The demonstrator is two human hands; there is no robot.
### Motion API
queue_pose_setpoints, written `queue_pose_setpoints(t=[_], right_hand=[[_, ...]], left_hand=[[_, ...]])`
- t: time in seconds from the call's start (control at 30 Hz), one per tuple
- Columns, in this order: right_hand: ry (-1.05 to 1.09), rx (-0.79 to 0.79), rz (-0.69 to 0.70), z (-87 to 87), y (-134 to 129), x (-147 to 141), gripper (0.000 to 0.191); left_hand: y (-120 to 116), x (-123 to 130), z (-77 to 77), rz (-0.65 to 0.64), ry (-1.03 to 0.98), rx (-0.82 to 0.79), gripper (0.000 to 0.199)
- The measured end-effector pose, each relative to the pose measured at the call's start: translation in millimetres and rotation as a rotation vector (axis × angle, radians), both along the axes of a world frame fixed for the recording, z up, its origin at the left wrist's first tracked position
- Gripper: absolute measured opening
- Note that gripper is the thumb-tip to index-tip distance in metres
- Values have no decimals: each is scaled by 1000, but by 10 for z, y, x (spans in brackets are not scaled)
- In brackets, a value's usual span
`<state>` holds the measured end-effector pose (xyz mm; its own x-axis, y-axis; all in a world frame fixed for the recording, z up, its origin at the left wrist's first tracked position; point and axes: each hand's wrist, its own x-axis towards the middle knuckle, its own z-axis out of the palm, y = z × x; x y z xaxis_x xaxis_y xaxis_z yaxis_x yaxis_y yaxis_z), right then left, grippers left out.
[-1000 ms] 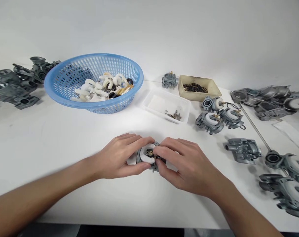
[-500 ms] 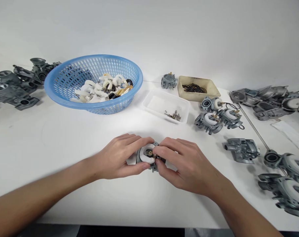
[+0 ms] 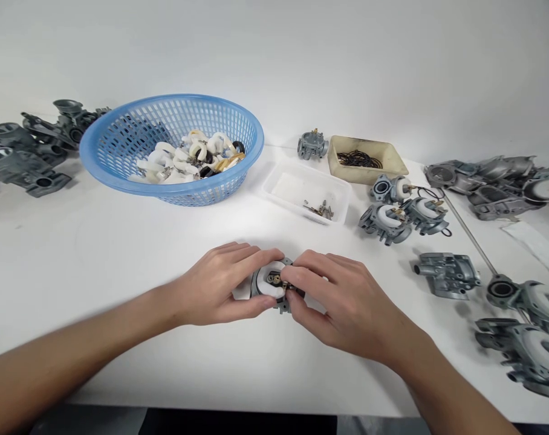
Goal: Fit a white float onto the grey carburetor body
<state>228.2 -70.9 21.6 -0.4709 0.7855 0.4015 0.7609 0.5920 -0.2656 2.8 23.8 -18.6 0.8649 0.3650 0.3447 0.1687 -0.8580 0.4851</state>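
Observation:
Between my hands on the white table sits a grey metal carburetor (image 3: 282, 308), its open side facing up. Inside it lies a white C-shaped float (image 3: 265, 281) around small brass jets (image 3: 274, 277). My left hand (image 3: 231, 284) grips the carburetor from the left, thumb on the near edge and index finger along the far edge. My right hand (image 3: 335, 296) is closed at the right side, thumb and index finger pinched near the float's hinge end. A bit of brass shows by those fingertips; whether they hold a small part there is hidden.
Behind stands a blue basket (image 3: 165, 188) of floats. A clear tray (image 3: 286, 190) holds small metal parts; a beige box (image 3: 369, 175) holds black rings. Carburetors with floats (image 3: 386, 222) and a bare body (image 3: 447, 275) lie right. More grey bodies (image 3: 27, 154) lie left, with metal bowls (image 3: 496, 181) far right.
Both hands keep nearly the same grip on the carburetor. The right fingertips have shifted only slightly at the float's hinge end, and the view has moved a little.

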Motion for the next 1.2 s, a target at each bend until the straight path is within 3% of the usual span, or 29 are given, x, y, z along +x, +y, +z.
queue_pose_setpoints(t=[1.2], right_hand=[[-45, -86, -27, 31, -34, 7, 19]], left_hand=[[12, 7, 13, -2, 14, 22, 48]])
